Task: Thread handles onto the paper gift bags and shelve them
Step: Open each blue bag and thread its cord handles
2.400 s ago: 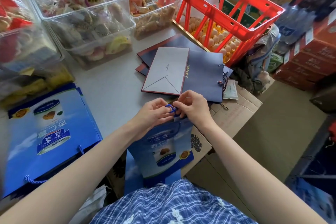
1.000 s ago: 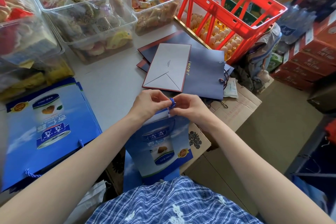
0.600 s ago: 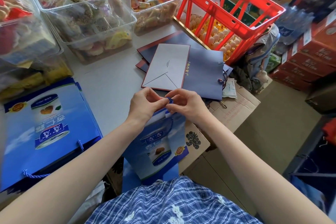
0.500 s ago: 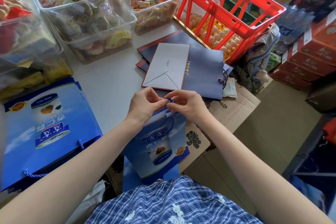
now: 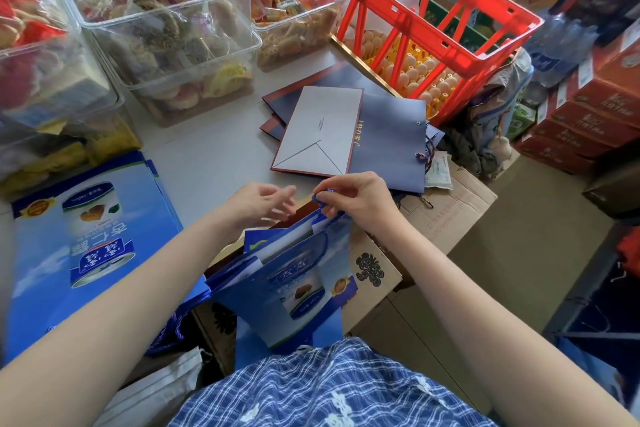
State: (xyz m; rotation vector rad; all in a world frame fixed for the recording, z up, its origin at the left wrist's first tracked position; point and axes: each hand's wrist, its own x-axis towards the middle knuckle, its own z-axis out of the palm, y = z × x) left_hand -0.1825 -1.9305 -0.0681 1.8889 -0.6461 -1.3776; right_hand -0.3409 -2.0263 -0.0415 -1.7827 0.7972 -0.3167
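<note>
Room: a crowded stockroom; I sit at a pale grey worktable (image 5: pixel 207 163) with red printed cartons (image 5: pixel 588 104) stacked on the floor beyond it.
Far side of table: clear plastic bins of wrapped biscuits and pastries (image 5: pixel 173 28); a red plastic crate (image 5: pixel 433 10) standing over trays of eggs.
Table centre: flat navy-grey paper gift bags with eyelets and dark cord (image 5: pixel 388 139), bottom flap of the top one folded up pale.
Table left: a stack of flat glossy blue gift bags printed with a tin and white lettering (image 5: pixel 90 236); a blue cord shows at its near edge.
Bag in hand: one blue printed paper gift bag (image 5: pixel 294 274), upright between my lap and the edge of a brown cardboard box (image 5: pixel 433 218), mouth up and gaping a little, white lining visible.
Handle: blue twisted rope handle (image 5: pixel 320 199), bunched at the bag's top rim on the right.
Right hand (image 5: pixel 360 198): fingertips pinching the rope end just above the rim.
Left hand (image 5: pixel 259 201): apart from the bag, fingers loosely spread, holding nothing.
Risk one: with only a single hand on it, the bag may tip or fold, and the rope end could slip back out of its hole.
Risk two: a hard pull could tear the paper at the hole; whether a knot is tied, I cannot tell.
</note>
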